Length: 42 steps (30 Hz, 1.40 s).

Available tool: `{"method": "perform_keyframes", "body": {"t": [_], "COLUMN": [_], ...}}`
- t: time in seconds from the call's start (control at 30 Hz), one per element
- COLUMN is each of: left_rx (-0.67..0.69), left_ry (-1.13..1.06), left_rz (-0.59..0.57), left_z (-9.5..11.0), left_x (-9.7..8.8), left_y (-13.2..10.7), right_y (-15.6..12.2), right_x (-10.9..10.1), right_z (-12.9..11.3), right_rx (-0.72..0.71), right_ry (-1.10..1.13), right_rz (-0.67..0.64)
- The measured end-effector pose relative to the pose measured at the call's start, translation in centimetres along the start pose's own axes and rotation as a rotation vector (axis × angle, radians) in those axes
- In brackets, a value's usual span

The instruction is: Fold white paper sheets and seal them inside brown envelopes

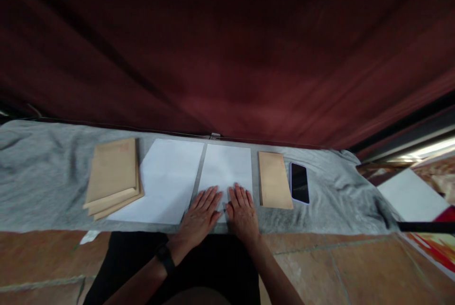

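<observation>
My left hand (200, 215) and my right hand (242, 210) lie flat, fingers stretched, side by side on the near edge of a white sheet of paper (227, 165). Neither hand holds anything. A black band sits on my left wrist. Left of this sheet lies a larger white sheet (165, 177). A single brown envelope (273, 179) lies just right of my right hand. A stack of brown envelopes (113, 177) rests at the left.
A dark phone (299, 182) lies face up right of the single envelope. Everything rests on a grey cloth (42, 177) spread over a tiled floor (337, 267). A dark red curtain (227, 49) hangs behind. White paper and colourful items (412, 196) lie at the right.
</observation>
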State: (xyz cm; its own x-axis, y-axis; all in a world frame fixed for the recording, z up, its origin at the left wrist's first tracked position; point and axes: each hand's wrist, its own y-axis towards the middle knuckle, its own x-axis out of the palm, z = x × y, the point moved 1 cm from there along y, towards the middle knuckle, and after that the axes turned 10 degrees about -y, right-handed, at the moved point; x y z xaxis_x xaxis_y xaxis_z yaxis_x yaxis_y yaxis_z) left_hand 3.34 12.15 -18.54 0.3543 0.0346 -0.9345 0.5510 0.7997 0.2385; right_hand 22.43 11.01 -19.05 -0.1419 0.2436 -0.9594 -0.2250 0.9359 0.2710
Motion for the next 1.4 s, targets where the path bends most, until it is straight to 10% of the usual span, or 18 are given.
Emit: {"method": "perform_keyframes", "body": {"t": [0.37,0.7,1.0,1.4], "left_rx": [-0.099,-0.130,0.030,0.089], "left_ry": [0.038,0.100,0.154,0.006], "left_rz": [0.009,-0.302,-0.127,-0.120], "left_z": [1.5,2.1,0.4,-1.2], "left_x": [-0.1,-0.9,0.6,-2.4], "left_y": [-2.8,-1.5,-2.3,-1.1], "right_y": [-2.8,-2.8,-3.1,-4.0], "right_x": [-0.4,-0.3,-0.5,-2.4], "right_z": [0.8,0.5,0.1,1.6], "right_rx": [0.022,0.061,0.088,-0.084], "right_ry": [-0.120,-0.125,-0.108,0.133], "right_rz": [0.066,0.115,0.133,0.033]}}
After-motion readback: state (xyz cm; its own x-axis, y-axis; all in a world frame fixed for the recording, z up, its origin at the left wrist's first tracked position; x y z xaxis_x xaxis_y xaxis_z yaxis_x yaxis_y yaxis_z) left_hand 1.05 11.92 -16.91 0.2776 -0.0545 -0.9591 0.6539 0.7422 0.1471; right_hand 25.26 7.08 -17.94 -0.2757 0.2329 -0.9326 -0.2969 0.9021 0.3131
